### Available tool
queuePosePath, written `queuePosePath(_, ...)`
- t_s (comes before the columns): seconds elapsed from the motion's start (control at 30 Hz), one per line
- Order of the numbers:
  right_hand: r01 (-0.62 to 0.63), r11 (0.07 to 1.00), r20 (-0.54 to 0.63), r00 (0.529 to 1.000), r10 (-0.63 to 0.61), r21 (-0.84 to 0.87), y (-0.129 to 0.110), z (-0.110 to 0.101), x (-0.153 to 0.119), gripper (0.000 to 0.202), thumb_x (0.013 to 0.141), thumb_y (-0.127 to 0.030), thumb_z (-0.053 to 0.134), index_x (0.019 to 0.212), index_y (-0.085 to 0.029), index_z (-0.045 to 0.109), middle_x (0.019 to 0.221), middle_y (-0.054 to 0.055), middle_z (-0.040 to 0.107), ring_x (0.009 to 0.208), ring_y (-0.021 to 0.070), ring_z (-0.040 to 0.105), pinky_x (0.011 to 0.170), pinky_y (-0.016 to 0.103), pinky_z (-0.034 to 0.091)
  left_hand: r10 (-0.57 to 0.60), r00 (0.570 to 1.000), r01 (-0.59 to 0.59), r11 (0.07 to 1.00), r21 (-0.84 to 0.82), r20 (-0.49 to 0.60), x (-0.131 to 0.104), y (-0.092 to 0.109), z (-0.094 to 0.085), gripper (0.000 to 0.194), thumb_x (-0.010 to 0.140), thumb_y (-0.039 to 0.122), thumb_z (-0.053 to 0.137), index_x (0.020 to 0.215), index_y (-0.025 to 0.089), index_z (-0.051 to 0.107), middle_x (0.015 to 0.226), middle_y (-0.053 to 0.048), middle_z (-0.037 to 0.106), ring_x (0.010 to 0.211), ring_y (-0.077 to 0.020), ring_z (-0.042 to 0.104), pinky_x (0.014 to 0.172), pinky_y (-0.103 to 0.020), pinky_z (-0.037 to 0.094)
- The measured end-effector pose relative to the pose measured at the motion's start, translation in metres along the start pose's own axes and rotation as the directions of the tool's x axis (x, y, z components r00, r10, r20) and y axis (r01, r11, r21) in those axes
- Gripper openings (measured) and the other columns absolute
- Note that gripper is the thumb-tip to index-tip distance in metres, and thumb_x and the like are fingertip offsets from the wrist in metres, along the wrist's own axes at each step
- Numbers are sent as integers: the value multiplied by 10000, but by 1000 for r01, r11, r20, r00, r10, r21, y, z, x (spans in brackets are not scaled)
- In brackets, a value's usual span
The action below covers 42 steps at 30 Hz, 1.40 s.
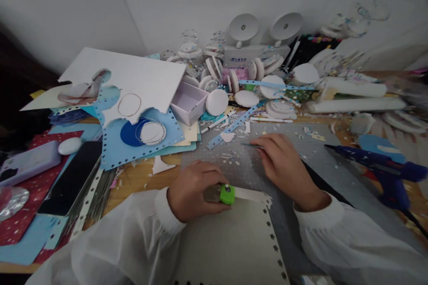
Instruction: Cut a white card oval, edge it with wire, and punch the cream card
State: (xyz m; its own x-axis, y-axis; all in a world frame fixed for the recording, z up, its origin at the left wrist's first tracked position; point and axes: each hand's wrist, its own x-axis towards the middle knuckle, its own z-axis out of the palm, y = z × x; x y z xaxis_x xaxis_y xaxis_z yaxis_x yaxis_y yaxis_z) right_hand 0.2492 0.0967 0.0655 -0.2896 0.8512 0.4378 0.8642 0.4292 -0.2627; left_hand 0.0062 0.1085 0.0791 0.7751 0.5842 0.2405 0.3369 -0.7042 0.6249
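My left hand point(197, 190) is closed around a small green craft punch point(228, 194), with thumb and fingers on either side of it. The punch sits at the top edge of a pale card sheet point(230, 242). Small flower-shaped holes run down the sheet's right edge. Over the grey cutting mat point(219, 158), my right hand point(284, 167) pinches a thin, slim piece point(252, 144) that points left; its kind is unclear. Tiny punched paper bits point(230, 156) lie on the mat between the hands.
A blue hot glue gun point(384, 169) lies at right. White foam discs point(217, 102) and a pale open box point(189, 102) crowd the back. Cut white card point(133, 75) leans over blue paper point(174, 127) at left, near a black phone point(72, 178).
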Motion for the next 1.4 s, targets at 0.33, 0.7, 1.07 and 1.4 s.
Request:
queuePosePath(0.33, -74, 693, -121, 966, 228, 717, -41, -7, -2, 42, 907, -202, 473, 941, -225, 483, 865, 39, 562, 751, 154, 591, 626, 272, 527, -124, 992, 124, 992, -9, 20, -1, -6, 8, 306, 700, 389, 714, 892, 159, 653, 857, -68, 680, 806, -200, 627, 744, -311, 468)
queuePosePath(0.7, 134, 820, -246, 969, 8, 557, -42, -6, -7, 251, 782, -46, 521, 940, -236, 480, 833, 28, 600, 772, 168, 611, 671, 303, 517, -148, 989, 148, 989, 2, -4, 0, -4, 8, 288, 693, 384, 718, 858, 157, 652, 825, -59, 686, 775, -191, 626, 719, -306, 471)
queuePosePath(1.07, 113, 830, -180, 984, -15, 546, -44, -6, -8, 229, 820, -90, 507, 980, -245, 459, 833, 25, 608, 784, 175, 624, 690, 317, 529, -134, 991, 134, 991, 3, -2, 0, -5, 8, 312, 695, 411, 723, 852, 150, 656, 813, -71, 684, 767, -201, 632, 705, -317, 485)
queuePosePath(1.4, 36, 850, -241, 965, 108, 525, -44, 0, -10, 203, 841, -118, 522, 994, -241, 472, 869, 42, 590, 818, 186, 608, 708, 324, 523, -131, 991, 131, 991, -4, -29, -1, -8, 8, 297, 708, 414, 709, 863, 167, 652, 820, -59, 684, 773, -191, 633, 722, -302, 488)
